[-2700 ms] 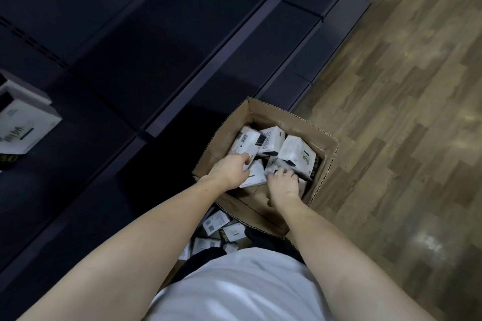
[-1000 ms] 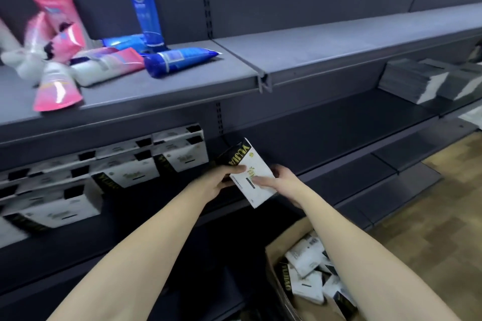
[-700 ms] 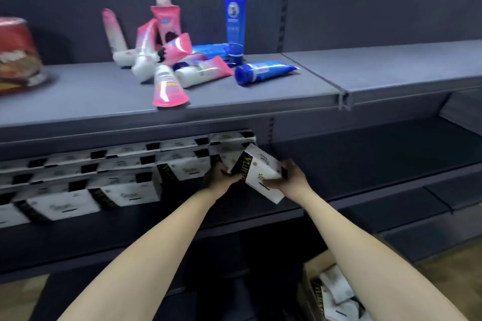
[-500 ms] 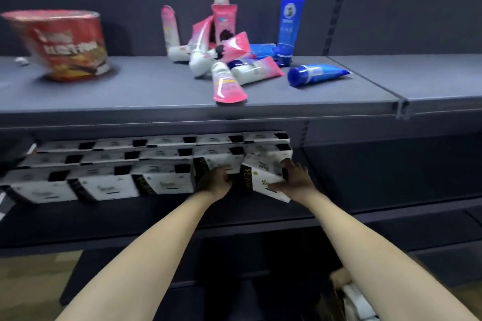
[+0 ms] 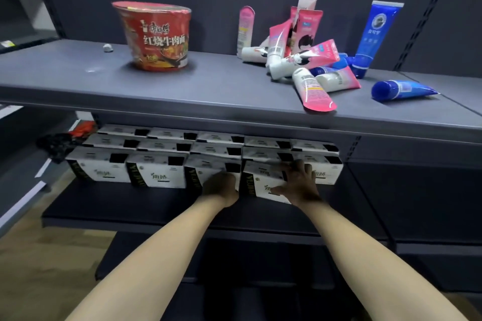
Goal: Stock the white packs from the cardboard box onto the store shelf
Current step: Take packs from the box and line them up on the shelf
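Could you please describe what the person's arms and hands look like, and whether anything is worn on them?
Both forearms are bare up to the frame's lower edge: no sleeves, gloves, watch or bracelets show. The left hand and right hand carry no visible rings or markings.

Two bare forearms reach in from the near edge, long and slim, with no sleeve, watch, bracelet or glove visible on either. The left hand (image 5: 220,188) and the right hand (image 5: 300,182) are bare too, without rings that can be made out. Nothing else of the person is in view.
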Demonstrator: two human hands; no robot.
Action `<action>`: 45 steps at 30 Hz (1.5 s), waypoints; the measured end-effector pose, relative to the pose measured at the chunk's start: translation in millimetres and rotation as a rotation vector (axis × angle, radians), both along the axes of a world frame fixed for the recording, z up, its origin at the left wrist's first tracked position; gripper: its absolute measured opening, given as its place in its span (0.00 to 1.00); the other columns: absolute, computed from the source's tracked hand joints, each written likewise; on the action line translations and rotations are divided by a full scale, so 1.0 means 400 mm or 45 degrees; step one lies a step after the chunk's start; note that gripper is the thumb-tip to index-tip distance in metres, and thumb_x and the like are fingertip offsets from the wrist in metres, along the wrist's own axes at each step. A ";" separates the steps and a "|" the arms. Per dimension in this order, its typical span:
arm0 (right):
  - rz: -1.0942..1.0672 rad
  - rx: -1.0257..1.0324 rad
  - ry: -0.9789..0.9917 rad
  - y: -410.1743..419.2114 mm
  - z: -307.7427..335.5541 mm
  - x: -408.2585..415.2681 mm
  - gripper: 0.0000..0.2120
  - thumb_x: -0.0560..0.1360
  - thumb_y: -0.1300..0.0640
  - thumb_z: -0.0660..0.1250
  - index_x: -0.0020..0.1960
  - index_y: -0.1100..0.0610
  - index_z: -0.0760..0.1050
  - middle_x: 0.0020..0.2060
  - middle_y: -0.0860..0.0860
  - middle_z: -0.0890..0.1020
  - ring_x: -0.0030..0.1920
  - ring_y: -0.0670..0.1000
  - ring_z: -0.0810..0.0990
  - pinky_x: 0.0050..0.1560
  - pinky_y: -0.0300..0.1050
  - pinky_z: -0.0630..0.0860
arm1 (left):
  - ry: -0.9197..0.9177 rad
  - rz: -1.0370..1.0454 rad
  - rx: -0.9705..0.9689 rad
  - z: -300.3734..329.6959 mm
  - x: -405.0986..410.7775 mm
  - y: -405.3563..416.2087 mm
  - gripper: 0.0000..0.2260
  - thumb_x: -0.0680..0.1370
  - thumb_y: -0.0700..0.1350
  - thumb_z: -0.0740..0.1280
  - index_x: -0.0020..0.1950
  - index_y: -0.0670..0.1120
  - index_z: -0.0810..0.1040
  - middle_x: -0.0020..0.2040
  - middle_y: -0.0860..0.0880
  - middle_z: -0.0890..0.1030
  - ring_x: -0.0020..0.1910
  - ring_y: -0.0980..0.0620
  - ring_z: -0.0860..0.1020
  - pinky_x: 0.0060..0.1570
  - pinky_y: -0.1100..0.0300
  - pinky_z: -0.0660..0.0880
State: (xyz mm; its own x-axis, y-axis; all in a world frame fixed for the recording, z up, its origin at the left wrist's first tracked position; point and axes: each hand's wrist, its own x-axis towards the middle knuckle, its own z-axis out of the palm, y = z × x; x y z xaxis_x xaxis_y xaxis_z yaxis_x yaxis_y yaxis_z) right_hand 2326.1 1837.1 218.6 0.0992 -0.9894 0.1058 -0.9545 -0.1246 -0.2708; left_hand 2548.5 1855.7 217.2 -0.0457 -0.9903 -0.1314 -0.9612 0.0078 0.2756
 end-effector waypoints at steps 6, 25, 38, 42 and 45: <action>0.057 -0.111 0.027 -0.011 -0.008 0.055 0.39 0.70 0.56 0.77 0.76 0.41 0.65 0.68 0.52 0.68 0.67 0.59 0.65 0.67 0.54 0.70 | 0.038 -0.030 -0.027 -0.018 0.024 -0.011 0.11 0.80 0.45 0.63 0.60 0.43 0.77 0.61 0.43 0.77 0.58 0.42 0.77 0.55 0.49 0.77; -0.112 -0.046 0.235 0.033 0.003 0.122 0.34 0.77 0.63 0.62 0.79 0.52 0.56 0.76 0.52 0.62 0.76 0.59 0.59 0.75 0.57 0.58 | 0.131 -0.124 0.096 -0.028 0.025 0.010 0.18 0.80 0.45 0.59 0.71 0.47 0.68 0.69 0.42 0.72 0.65 0.40 0.73 0.58 0.49 0.75; -0.541 -0.108 -0.104 0.302 -0.064 -0.161 0.21 0.76 0.60 0.65 0.67 0.64 0.72 0.59 0.61 0.74 0.59 0.63 0.73 0.56 0.54 0.73 | 0.298 -0.592 -0.011 -0.002 -0.264 0.123 0.04 0.80 0.46 0.60 0.50 0.48 0.74 0.46 0.46 0.78 0.45 0.45 0.77 0.44 0.53 0.76; -0.668 -0.119 -0.195 0.425 -0.109 -0.275 0.12 0.77 0.60 0.64 0.60 0.61 0.74 0.54 0.57 0.76 0.56 0.57 0.74 0.53 0.50 0.73 | 0.335 -0.769 0.009 -0.032 -0.407 0.174 0.05 0.80 0.45 0.62 0.54 0.47 0.75 0.48 0.48 0.79 0.44 0.47 0.78 0.41 0.53 0.76; -0.726 -0.017 -0.228 0.504 -0.159 -0.367 0.11 0.78 0.57 0.64 0.60 0.58 0.74 0.54 0.54 0.76 0.56 0.54 0.74 0.53 0.48 0.75 | 0.370 -0.855 0.035 -0.057 -0.511 0.217 0.04 0.80 0.45 0.63 0.54 0.49 0.74 0.47 0.50 0.79 0.43 0.49 0.77 0.39 0.53 0.77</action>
State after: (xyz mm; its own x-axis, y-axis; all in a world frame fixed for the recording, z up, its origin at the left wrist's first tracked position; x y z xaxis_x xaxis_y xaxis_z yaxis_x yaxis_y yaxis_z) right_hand 2179.4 2038.8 155.2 -0.4675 -0.8799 0.0846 -0.8116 0.3893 -0.4356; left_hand 2344.3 1942.7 194.3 -0.6787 -0.7330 -0.0459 -0.6398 0.5593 0.5271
